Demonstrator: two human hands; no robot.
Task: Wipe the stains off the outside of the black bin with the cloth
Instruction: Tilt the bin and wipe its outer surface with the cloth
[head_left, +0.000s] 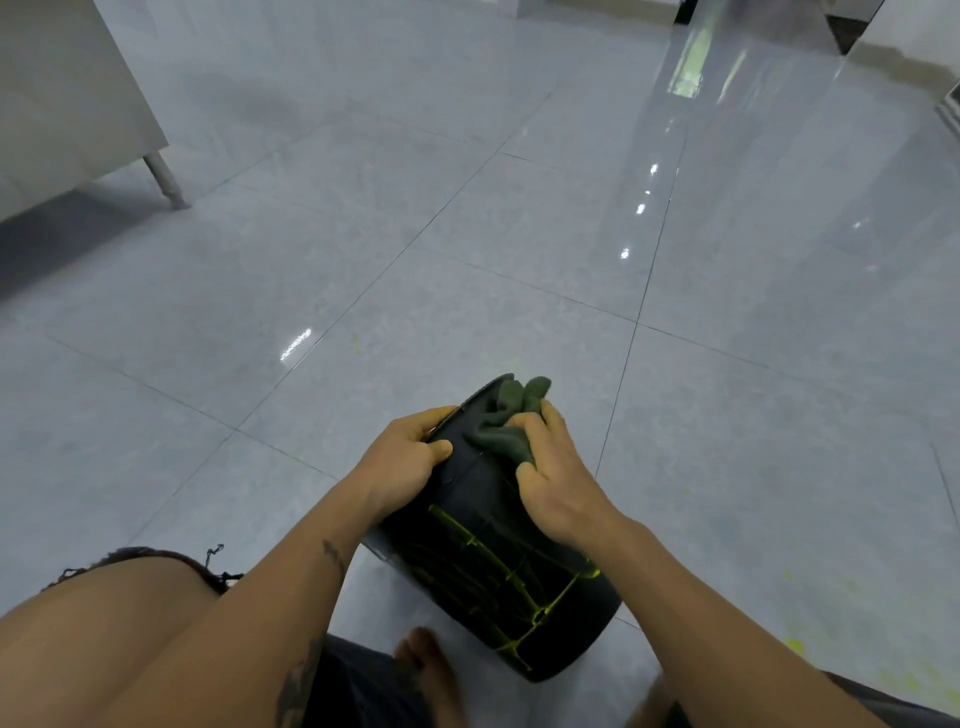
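The black bin (483, 566) lies on its side on the tiled floor, its bottom end toward me, streaked with yellow-green stains over the near half. My left hand (402, 457) grips the bin's far left edge, thumb on the wall. My right hand (558, 475) presses a crumpled dark green cloth (501, 426) onto the upper wall near the far end. Part of the cloth bunches up beyond my fingers.
Glossy grey floor tiles (467, 234) stretch ahead. A metal cabinet on a round leg (166, 182) stands at the far left. Yellow-green specks (795, 644) dot the floor at the right. My bare knee (104, 623) and foot (426, 660) are beside the bin.
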